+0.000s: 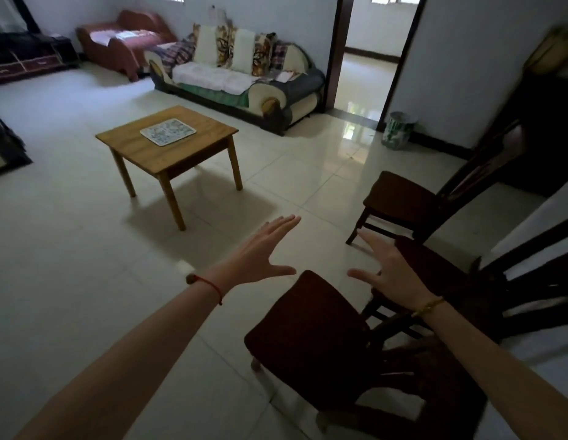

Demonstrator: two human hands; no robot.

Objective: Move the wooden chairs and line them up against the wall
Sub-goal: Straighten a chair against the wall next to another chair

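Both arms reach forward over the tiled floor (pixel 85 249). The left hand (pixel 260 252) is spread wide, fingers flat, holding nothing, above the floor just left of the near chair (pixel 311 338). The right hand (pixel 387 268) is also spread wide and holds nothing; it hangs above the gap between the near chair and the middle chair (pixel 441 271). A red string bracelet (pixel 209 285) sits on the left wrist, a yellowish one (pixel 430 305) on the right.

Three dark wooden chairs stand in a row at the right, their backs toward the white wall (pixel 467 74) on that side. The near chair is closest to the camera, its seat below both hands. The middle chair is just beyond it, partly behind the right hand. The far chair (pixel 400 198) stands beyond that, nearer the doorway (pixel 368 52).

Left of the chairs, well apart, a light wooden table carries a patterned tray (pixel 167 131) on its tabletop (pixel 133 144). Beyond the table a sofa (pixel 238 77) stands against the far wall. A green-and-white bin (pixel 398 130) sits by the wall beyond the far chair.
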